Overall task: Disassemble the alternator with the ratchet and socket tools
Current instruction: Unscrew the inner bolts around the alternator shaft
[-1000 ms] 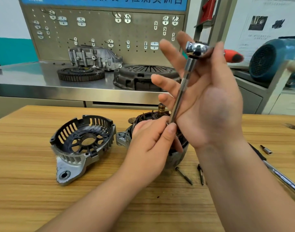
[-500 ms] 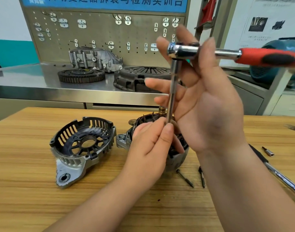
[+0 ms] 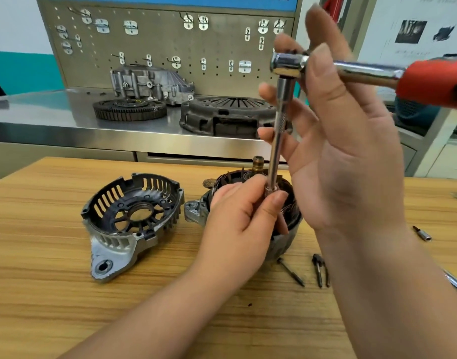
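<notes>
The extension bar (image 3: 279, 141) stood nearly upright, its long axis running from 12 to 6 o'clock. It went from the ratchet (image 3: 287, 64) at the top down into the alternator (image 3: 294, 211), which sat on the counter (image 3: 67, 294). The left grip (image 3: 243, 221) pinched the bar's lower end between thumb and fingertips, just where it met the alternator. Whatever fastener it sat on lay straight at 6 o'clock from that grip and was hidden under the fingers, so I could not tell if the socket was seated.

The right grip (image 3: 346, 156) held the ratchet head, with the thumb across its neck and the fingers spread loosely behind. The red handle (image 3: 434, 81) pointed to 3 o'clock. The left grip was much nearer the alternator, with the right at 12 o'clock above it.

The coming turn likely depended on keeping the bar vertical over the fastener. The removed end housing (image 3: 134, 216) lay at 9 o'clock from the alternator, and loose bolts (image 3: 291, 272) lay at 5 o'clock.
</notes>
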A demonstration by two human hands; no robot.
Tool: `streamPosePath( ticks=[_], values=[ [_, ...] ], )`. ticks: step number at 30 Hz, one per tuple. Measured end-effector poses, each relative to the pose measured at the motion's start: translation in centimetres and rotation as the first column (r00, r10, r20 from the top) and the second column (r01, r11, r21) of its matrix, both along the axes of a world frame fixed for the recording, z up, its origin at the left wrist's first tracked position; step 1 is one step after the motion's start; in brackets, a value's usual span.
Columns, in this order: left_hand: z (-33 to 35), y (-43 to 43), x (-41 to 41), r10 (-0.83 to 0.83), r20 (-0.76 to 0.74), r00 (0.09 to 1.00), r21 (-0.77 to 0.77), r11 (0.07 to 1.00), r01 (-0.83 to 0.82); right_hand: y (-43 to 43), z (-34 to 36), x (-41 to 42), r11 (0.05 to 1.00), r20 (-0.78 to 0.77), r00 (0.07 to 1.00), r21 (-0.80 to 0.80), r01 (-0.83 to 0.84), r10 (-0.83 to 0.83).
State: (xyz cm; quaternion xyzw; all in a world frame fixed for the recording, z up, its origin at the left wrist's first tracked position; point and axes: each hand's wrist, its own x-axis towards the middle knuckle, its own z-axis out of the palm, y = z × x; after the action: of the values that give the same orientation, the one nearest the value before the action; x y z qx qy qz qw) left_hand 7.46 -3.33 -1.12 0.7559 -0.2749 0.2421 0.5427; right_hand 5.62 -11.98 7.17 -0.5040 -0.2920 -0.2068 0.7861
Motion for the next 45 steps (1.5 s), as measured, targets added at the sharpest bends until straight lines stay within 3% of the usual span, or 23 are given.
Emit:
streamPosePath(
  ticks=[10,19,24,29,38,41,45],
  values=[
    [-0.2,0.1,0.0,-0.026,0.067,0.997,0.019,1.000,0.025,-1.0,0.1,0.6,0.959,-0.232,0.931,0.085,-0.270,0.282],
    [-0.1,0.0,-0.1,-0.036,-0.047,0.998,-0.061,0.998,0.033,-0.1,-0.1,0.1,0.998,-0.032,0.999,0.054,-0.041,0.043],
    [0.2,-0.1,-0.2,-0.085,-0.040,0.996,-0.092,0.992,0.081,0.0,-0.1,0.3,0.987,-0.082,0.985,0.069,-0.147,0.152],
    [0.2,0.2,-0.4,-0.062,0.048,0.997,0.015,0.998,0.061,-1.0,0.1,0.7,0.955,-0.194,0.936,0.073,-0.287,0.296],
    [0.4,-0.1,-0.5,-0.009,-0.068,0.998,-0.027,1.000,0.007,-0.3,0.1,0.1,0.998,-0.025,0.999,0.043,-0.041,0.042],
    [0.5,0.1,-0.5,-0.048,-0.051,0.998,-0.047,0.998,0.046,-0.1,0.1,0.1,0.997,-0.036,0.997,0.032,-0.072,0.073],
    [0.4,0.3,-0.8,-0.066,-0.053,0.996,-0.036,0.997,0.064,-0.6,0.2,0.3,0.983,-0.169,0.968,0.028,-0.183,0.185]
  ],
)
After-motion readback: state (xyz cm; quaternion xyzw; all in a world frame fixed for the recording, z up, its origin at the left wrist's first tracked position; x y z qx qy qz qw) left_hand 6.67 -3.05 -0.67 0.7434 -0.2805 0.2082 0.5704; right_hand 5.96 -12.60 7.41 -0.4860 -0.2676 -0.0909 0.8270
